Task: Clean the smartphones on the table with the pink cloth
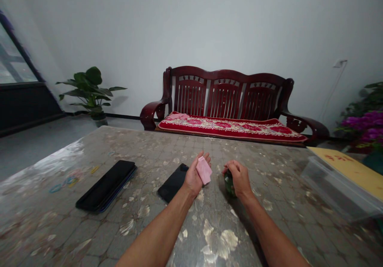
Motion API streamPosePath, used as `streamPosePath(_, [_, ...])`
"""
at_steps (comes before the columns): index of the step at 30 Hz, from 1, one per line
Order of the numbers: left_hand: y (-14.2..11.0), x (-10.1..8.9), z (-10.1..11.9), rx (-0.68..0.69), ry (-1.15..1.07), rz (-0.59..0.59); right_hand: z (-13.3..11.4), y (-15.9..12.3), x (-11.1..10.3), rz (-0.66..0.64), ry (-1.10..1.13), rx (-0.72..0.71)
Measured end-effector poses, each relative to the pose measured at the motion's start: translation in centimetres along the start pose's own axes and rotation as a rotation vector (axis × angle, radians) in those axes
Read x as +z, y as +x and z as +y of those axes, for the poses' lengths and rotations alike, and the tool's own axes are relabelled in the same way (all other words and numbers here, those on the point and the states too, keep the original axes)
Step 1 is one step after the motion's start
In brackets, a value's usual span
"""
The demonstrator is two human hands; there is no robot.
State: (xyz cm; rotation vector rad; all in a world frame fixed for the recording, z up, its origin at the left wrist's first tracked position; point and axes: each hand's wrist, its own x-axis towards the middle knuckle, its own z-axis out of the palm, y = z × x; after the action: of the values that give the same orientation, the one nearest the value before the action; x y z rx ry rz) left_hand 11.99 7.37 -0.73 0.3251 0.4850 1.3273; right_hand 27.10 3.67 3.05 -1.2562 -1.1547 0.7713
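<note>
My left hand [194,178] is turned palm up above the table, its fingers stretched forward. Across the palm and fingers lies a folded pink cloth or paper [204,170], held there. Just beyond the left wrist a black phone [172,185] lies flat on the table, partly covered by the hand. To the right, my right hand [238,176] is closed around the top of a small dark green jar or bottle [229,185] standing on the table. The fingers hide its upper end.
Stacked black phones or tablets [106,185] lie at the left, with several coloured rubber bands [67,181] beyond them. At the right, a clear plastic box [335,191] has a yellow envelope [350,169] on it. A wooden bench [224,95] stands behind the patterned table [143,231].
</note>
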Motion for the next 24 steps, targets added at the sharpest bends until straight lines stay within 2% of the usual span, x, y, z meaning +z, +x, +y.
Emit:
streamPosePath(5, [0.0,-0.1,-0.1,-0.015,0.002,-0.038,0.0,-0.3,0.3,-0.08,0.057,0.048])
streamPosePath(10, [-0.2,-0.1,-0.2,-0.044,-0.004,-0.057,0.1,-0.9,0.3,-0.336,0.271,0.197])
streamPosePath(12, [-0.3,0.0,-0.2,-0.055,-0.009,-0.056,0.0,-1.0,0.2,-0.432,0.314,0.214])
streamPosePath(15, [-0.2,0.0,-0.3,-0.056,-0.006,-0.064,0.1,-1.1,0.1,-0.491,0.336,0.216])
streamPosePath(19, [-0.2,-0.1,-0.4,-0.047,0.009,-0.071,0.7,-0.6,-0.3,-0.397,0.271,0.152])
streamPosePath(24, [-0.2,-0.2,-0.4,-0.041,0.011,-0.072,1.4,-0.9,-1.1,-0.117,0.087,0.065])
